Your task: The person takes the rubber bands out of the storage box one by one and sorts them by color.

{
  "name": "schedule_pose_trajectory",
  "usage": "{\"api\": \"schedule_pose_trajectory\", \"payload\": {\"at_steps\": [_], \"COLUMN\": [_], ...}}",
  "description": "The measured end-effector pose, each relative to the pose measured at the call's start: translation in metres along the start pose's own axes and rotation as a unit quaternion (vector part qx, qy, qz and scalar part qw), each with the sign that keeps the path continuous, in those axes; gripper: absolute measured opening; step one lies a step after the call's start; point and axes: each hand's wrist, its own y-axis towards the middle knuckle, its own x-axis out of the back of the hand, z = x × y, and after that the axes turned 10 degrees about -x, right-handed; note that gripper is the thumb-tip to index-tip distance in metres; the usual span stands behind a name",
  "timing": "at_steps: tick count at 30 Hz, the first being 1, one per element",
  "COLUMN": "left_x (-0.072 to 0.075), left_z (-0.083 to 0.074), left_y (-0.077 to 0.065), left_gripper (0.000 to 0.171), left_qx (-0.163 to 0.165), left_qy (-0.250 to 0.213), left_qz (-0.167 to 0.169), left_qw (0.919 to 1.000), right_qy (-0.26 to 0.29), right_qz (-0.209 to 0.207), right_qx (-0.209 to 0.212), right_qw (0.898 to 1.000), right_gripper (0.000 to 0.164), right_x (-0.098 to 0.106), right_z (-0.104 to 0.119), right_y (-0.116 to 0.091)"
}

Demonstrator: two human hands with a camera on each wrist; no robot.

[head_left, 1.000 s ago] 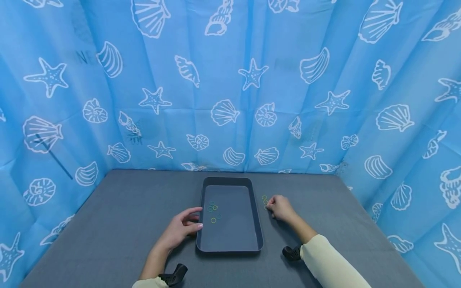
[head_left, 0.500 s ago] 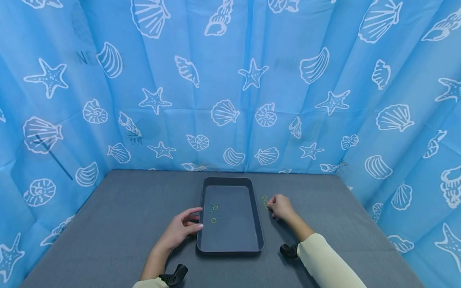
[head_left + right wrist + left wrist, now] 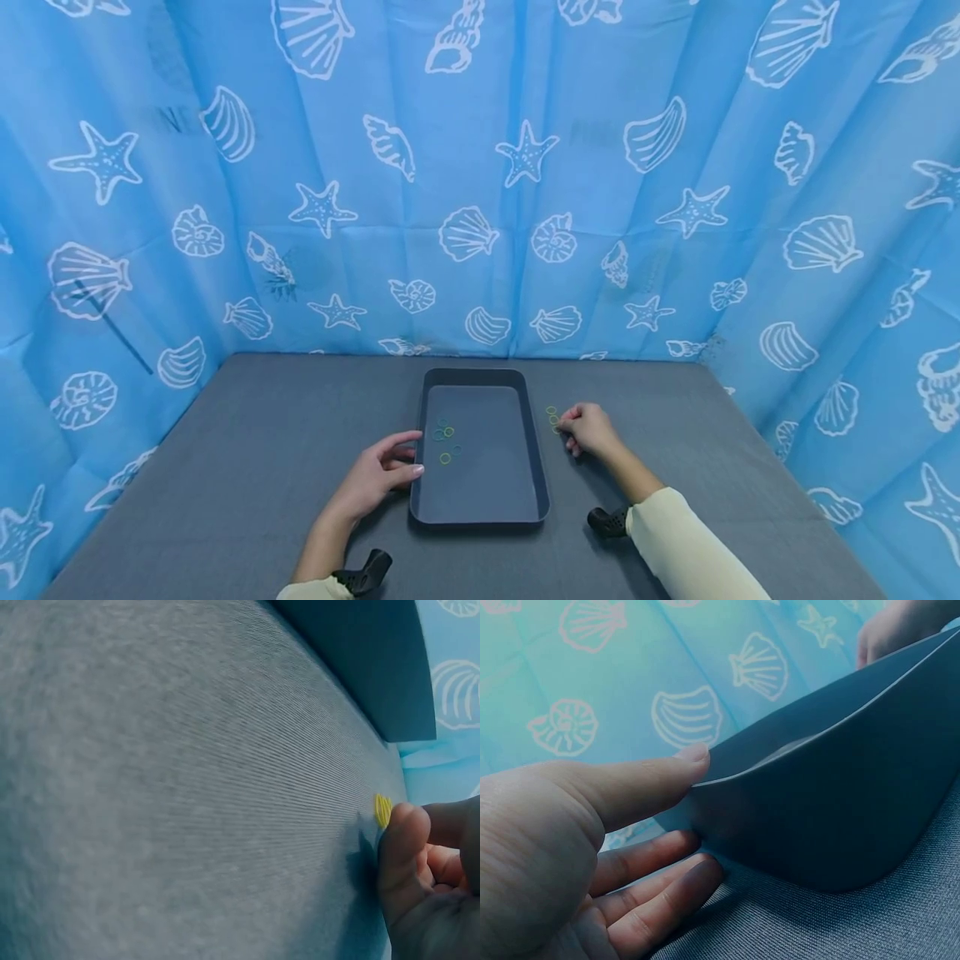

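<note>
My left hand (image 3: 372, 481) is at the left side of a dark grey rectangular tray (image 3: 487, 500). In the left wrist view its nearly straight thumb rests on the tray's rim (image 3: 780, 754), and the other fingers lie against the outer wall. My right hand (image 3: 588, 432) is on the cloth just right of the tray, thumb and forefinger pinching the nearest of a short row of small yellow rings (image 3: 551, 411). The right wrist view shows yellow rings (image 3: 382, 810) right at the thumb tip; the pinched part is hidden behind the fingers.
Several thin yellow and green rings, such as a yellow ring (image 3: 446, 459), lie in the left half of the tray. Grey cloth (image 3: 247, 467) covers the table. A blue curtain (image 3: 420, 183) with white shell prints surrounds its back and sides.
The right hand stays beside the yellow rings and shifts only very slightly. The left hand and the tray keep their places.
</note>
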Motion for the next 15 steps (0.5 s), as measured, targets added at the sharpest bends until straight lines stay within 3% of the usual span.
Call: {"api": "schedule_pose_trajectory", "payload": {"at_steps": [9, 15], "left_x": [-0.001, -0.002], "left_z": [0.000, 0.000], "left_y": [0.001, 0.000], "left_gripper": [0.051, 0.051], "left_qx": [-0.004, 0.000], "left_qy": [0.003, 0.003], "left_qz": [0.000, -0.004], "left_qw": [1.0000, 1.0000], "right_qy": [0.013, -0.018], "right_qz": [0.003, -0.015], "right_qx": [-0.009, 0.001], "right_qw": [1.000, 1.000], "right_gripper": [0.008, 0.009], "right_x": [0.005, 0.009], "right_z": [0.006, 0.023], "right_y": [0.006, 0.018]}}
